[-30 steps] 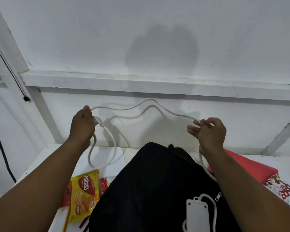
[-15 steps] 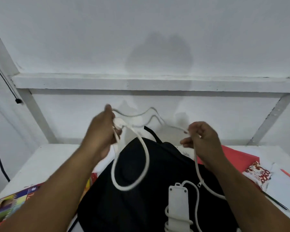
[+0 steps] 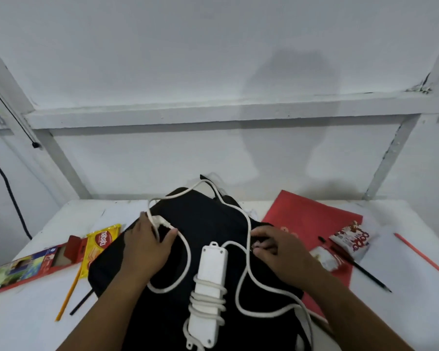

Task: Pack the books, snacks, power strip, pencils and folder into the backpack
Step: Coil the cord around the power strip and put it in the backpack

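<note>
A: While the black backpack (image 3: pixel 208 224) lies flat on the white table (image 3: pixel 403 312) before us, we see the white power strip (image 3: pixel 208 282) resting on top of it, its cord (image 3: pixel 246 252) partly wound round the body and the rest looping loosely across the fabric.

B: And our left hand (image 3: pixel 147 247) holds the plug end of that cord, thumb out, fingers curled round it. Our right hand (image 3: pixel 279 252) lies on the bag with fingers bent beside the cord; we cannot tell whether it pinches it.

A: To our left we see the yellow wafer packet (image 3: pixel 99 244), a pencil box (image 3: pixel 31 264) and a yellow pencil (image 3: pixel 68 295).

B: To our right lie the red folder (image 3: pixel 312 219), a snack pouch (image 3: pixel 352 239) on it, a black pencil (image 3: pixel 365 272) and an orange pencil (image 3: pixel 423 257).
</note>
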A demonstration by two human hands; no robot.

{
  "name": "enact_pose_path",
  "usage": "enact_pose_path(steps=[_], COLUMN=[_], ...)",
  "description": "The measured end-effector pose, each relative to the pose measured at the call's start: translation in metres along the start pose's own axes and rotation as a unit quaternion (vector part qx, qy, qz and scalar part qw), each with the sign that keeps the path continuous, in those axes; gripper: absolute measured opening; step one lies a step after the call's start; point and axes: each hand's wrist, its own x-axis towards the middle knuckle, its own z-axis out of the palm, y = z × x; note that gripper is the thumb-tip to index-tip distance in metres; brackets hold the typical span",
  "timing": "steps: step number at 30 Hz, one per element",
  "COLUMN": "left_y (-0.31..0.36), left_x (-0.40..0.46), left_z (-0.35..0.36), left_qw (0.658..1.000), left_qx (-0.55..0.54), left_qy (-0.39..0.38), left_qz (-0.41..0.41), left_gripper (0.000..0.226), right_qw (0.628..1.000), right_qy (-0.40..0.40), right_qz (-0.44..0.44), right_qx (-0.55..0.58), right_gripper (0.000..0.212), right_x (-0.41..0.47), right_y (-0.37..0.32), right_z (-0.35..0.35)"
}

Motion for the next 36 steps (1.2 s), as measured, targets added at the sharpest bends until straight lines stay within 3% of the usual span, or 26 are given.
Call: enact_pose_path(steps=[3,7,9,13,18,21,23,26,29,32,36], left_y=[0.014,0.034,0.042,0.043,0.034,0.029,0.026,0.023,0.014,0.001,-0.013], left_x=[-0.042,-0.1,-0.124,-0.156,-0.159,-0.154,-0.152,-0.147,-0.142,-0.135,-0.124], left_z=[0.007,0.024,0.037,0.055,0.06,0.061,0.056,0.038,0.015,-0.007,-0.033], left_qw=[0.995,0.978,0.978,0.994,0.998,0.996,0.988,0.949,0.899,0.83,0.798], left_qx=[-0.028,-0.05,-0.058,-0.049,-0.031,-0.049,-0.129,-0.297,-0.411,-0.527,-0.574], left_qy=[0.088,0.192,0.171,0.037,-0.056,-0.062,-0.066,-0.1,-0.15,-0.179,-0.184], left_qz=[-0.037,0.064,0.103,0.088,0.026,0.049,0.056,0.027,-0.016,-0.036,-0.001], left_gripper=[0.091,0.063,0.049,0.081,0.109,0.094,0.078,0.043,0.028,0.027,0.049], right_qw=[0.999,0.998,0.997,0.991,0.993,0.993,0.995,0.993,0.988,0.985,0.977], right_qy=[-0.003,0.01,0.005,-0.008,0.019,0.058,0.047,0.046,0.084,0.079,0.05], right_qz=[-0.033,-0.058,-0.072,-0.089,-0.071,-0.045,-0.015,-0.053,-0.106,-0.136,-0.187], right_qx=[0.012,-0.013,-0.031,-0.096,-0.095,-0.095,-0.081,-0.095,-0.073,-0.063,-0.088], right_gripper=[0.037,0.037,0.033,0.034,0.029,0.032,0.032,0.04,0.043,0.047,0.057], right_x=[-0.032,-0.057,-0.065,-0.075,-0.074,-0.068,-0.067,-0.068,-0.064,-0.056,-0.037], right_y=[0.013,0.03,0.035,0.042,0.04,0.034,0.028,0.016,-0.003,-0.034,-0.071], right_z=[-0.002,0.0,0.003,0.004,0.0,0.001,0.005,0.015,0.032,0.053,0.076])
